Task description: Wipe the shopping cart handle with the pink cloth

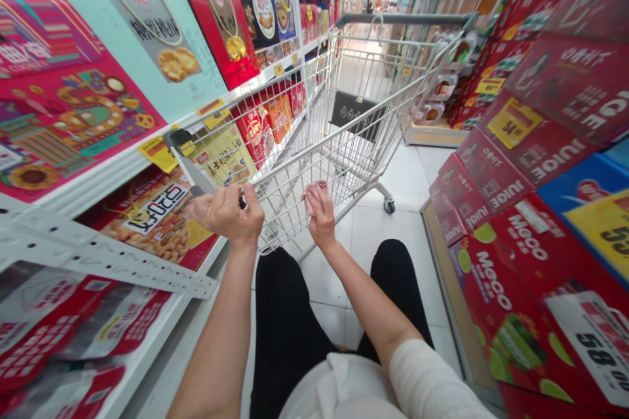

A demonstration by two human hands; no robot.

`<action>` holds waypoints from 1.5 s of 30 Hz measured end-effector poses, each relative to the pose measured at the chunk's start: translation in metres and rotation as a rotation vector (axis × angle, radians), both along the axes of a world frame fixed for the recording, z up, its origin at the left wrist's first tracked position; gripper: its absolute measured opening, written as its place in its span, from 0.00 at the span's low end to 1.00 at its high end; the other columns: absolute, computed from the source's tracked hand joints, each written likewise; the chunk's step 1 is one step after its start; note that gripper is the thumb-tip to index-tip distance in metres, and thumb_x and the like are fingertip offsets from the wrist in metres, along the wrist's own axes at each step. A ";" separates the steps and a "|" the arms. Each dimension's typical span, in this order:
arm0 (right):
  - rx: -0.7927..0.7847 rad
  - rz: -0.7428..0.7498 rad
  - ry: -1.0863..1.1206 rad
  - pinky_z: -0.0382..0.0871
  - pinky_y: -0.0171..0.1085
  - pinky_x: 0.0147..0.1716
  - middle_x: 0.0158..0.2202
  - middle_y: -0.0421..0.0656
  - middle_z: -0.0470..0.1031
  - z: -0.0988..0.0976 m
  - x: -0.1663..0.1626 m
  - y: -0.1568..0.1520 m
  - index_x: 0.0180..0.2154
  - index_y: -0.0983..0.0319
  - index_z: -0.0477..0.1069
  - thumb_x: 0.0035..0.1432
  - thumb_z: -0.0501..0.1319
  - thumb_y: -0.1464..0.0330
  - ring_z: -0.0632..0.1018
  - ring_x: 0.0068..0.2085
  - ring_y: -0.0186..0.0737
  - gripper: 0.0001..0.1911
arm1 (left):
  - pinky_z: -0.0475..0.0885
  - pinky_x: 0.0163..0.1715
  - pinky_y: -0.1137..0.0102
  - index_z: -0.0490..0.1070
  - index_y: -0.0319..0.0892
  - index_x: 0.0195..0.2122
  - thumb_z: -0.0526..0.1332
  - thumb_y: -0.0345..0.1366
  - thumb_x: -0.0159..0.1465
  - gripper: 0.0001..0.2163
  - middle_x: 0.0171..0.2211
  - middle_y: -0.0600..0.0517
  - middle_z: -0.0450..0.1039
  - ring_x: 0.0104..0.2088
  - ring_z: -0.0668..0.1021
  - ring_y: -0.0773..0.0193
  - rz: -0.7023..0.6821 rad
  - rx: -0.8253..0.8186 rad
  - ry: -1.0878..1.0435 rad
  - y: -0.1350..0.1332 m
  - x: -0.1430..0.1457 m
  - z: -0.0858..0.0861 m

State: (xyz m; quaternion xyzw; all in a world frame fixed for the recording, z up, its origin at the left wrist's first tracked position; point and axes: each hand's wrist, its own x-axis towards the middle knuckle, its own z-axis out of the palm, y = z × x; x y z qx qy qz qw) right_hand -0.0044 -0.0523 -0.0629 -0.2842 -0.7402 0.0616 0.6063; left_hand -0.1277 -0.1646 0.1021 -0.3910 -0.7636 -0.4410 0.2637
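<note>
A wire shopping cart (314, 167) stands ahead of me at an angle, its near end close to my hands. My left hand (233, 213) is closed around the cart's near top edge at the corner. A small dark part shows between its thumb and fingers. To the right, my right hand (322, 215) holds a crumpled pink cloth (310, 195) against or close to the cart's wire side. The contact there cannot be made out. A dark panel (358, 114) with pale round symbols hangs on the basket's far end. The cart's handle (405, 18) is at the far end.
Shelves on the left hold gift boxes (147, 19) and snack packs, with a white shelf edge (122, 173) beside the cart. Stacked red drink cartons (521, 255) rise on a low platform at the right. A cart wheel (388, 205) rests on the tiled floor (417, 236).
</note>
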 end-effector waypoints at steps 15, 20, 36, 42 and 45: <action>-0.068 0.028 0.047 0.63 0.54 0.74 0.69 0.49 0.70 0.013 -0.003 -0.011 0.68 0.59 0.67 0.64 0.49 0.80 0.64 0.74 0.42 0.33 | 0.60 0.57 0.48 0.65 0.46 0.25 0.61 0.46 0.65 0.14 0.28 0.47 0.66 0.43 0.69 0.50 -0.012 0.077 -0.028 0.002 0.002 0.002; 0.030 0.058 0.050 0.63 0.59 0.74 0.69 0.49 0.70 0.020 -0.013 -0.018 0.68 0.58 0.67 0.66 0.49 0.78 0.65 0.74 0.46 0.32 | 0.60 0.57 0.48 0.66 0.47 0.25 0.61 0.46 0.65 0.14 0.26 0.48 0.66 0.39 0.69 0.51 -0.029 0.090 0.005 0.000 0.003 0.002; 0.196 0.100 0.006 0.66 0.58 0.74 0.67 0.49 0.72 0.019 -0.025 -0.024 0.63 0.61 0.73 0.69 0.50 0.77 0.62 0.76 0.48 0.26 | 0.61 0.53 0.50 0.69 0.46 0.26 0.60 0.47 0.66 0.14 0.26 0.47 0.67 0.39 0.69 0.51 0.004 0.105 0.115 0.005 -0.009 -0.012; 0.258 0.054 -0.120 0.70 0.47 0.72 0.62 0.44 0.79 -0.012 -0.005 0.006 0.58 0.55 0.78 0.72 0.52 0.75 0.67 0.73 0.40 0.22 | 0.61 0.53 0.48 0.68 0.46 0.25 0.61 0.48 0.66 0.15 0.26 0.47 0.65 0.41 0.69 0.50 -0.030 0.120 0.087 0.005 -0.011 -0.014; 0.236 0.046 -0.032 0.72 0.47 0.71 0.64 0.46 0.77 -0.017 -0.002 0.000 0.58 0.57 0.78 0.71 0.52 0.77 0.66 0.74 0.41 0.23 | 0.62 0.53 0.48 0.68 0.46 0.25 0.60 0.49 0.66 0.16 0.27 0.46 0.67 0.41 0.69 0.50 -0.028 0.123 0.092 0.006 -0.012 -0.016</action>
